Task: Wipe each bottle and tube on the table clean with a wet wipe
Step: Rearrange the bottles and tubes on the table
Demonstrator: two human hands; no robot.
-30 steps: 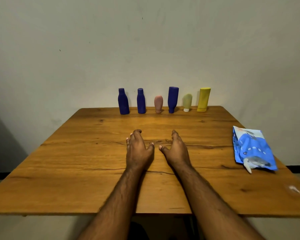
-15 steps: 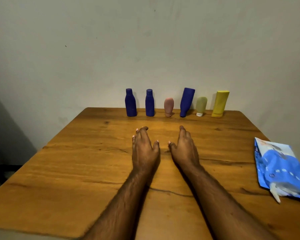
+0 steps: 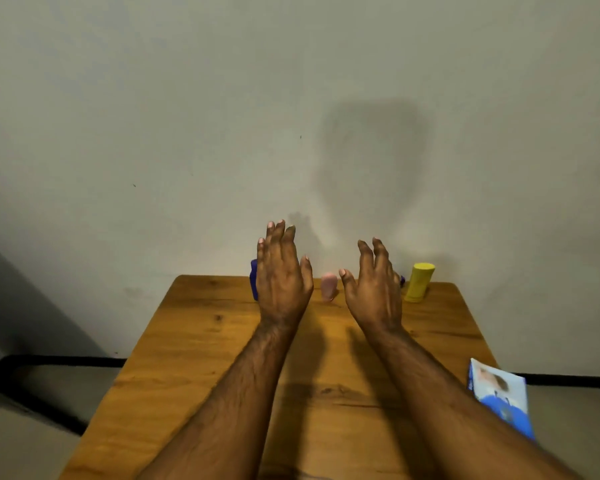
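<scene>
Hands raised and empty, left hand (image 3: 282,271) and right hand (image 3: 373,284) with fingers spread loosely above the tabletop (image 3: 201,341), while the wet-wipe pack (image 3: 501,396) lies off to the right, nearer the right hand, and bottles, the yellow tube (image 3: 419,282) among them, line the far edge.
</scene>
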